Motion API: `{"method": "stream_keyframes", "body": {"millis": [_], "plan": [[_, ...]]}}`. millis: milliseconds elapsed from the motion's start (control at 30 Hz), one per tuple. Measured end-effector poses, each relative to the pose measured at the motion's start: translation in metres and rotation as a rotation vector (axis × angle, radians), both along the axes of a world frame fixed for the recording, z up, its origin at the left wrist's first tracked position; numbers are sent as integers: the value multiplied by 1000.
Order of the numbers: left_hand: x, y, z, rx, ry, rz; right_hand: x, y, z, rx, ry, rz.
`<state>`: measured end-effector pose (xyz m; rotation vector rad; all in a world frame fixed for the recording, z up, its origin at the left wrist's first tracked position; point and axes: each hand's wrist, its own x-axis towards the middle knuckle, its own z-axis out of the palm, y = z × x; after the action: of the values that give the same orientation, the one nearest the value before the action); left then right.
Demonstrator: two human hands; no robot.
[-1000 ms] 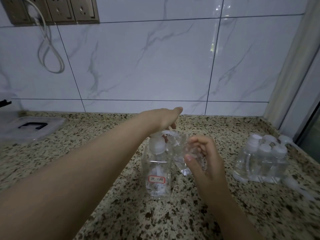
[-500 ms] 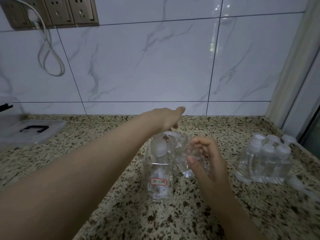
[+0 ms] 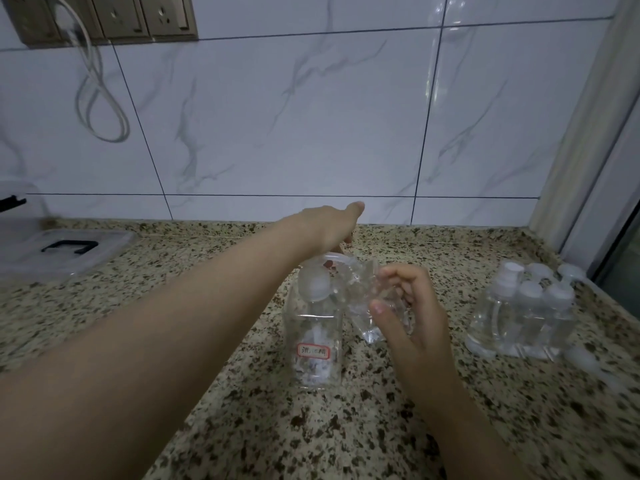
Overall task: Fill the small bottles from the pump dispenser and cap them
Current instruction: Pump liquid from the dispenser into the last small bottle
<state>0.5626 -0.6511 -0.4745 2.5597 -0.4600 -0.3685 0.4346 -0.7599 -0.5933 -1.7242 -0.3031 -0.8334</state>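
Note:
A clear pump dispenser [image 3: 315,344] with a red-bordered label stands on the speckled counter [image 3: 242,427]. My left hand [image 3: 329,226] lies flat on its pump head, fingers straight and pointing toward the wall. Just to its right, my right hand [image 3: 408,317] grips a small clear bottle [image 3: 367,303], tilted with its mouth under the dispenser's spout. The bottle's mouth and the spout tip blur together. A group of several capped small bottles [image 3: 523,313] stands at the right.
A clear plastic lid with a black handle [image 3: 65,251] lies at the far left beside a container. Loose white caps [image 3: 581,358] lie near the bottle group. The tiled wall, sockets and a hanging white cable [image 3: 100,98] are behind. A window frame closes the right side.
Both hands stay in the same hold on the dispenser and bottle. The view has shifted slightly; the left hand sits a little lower on the pump head.

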Motion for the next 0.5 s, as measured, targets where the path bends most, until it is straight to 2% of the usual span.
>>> {"method": "stream_keyframes", "body": {"millis": [500], "plan": [[-4,0,3,41,35,7,2,-1,-3,-27,6,-21]]}}
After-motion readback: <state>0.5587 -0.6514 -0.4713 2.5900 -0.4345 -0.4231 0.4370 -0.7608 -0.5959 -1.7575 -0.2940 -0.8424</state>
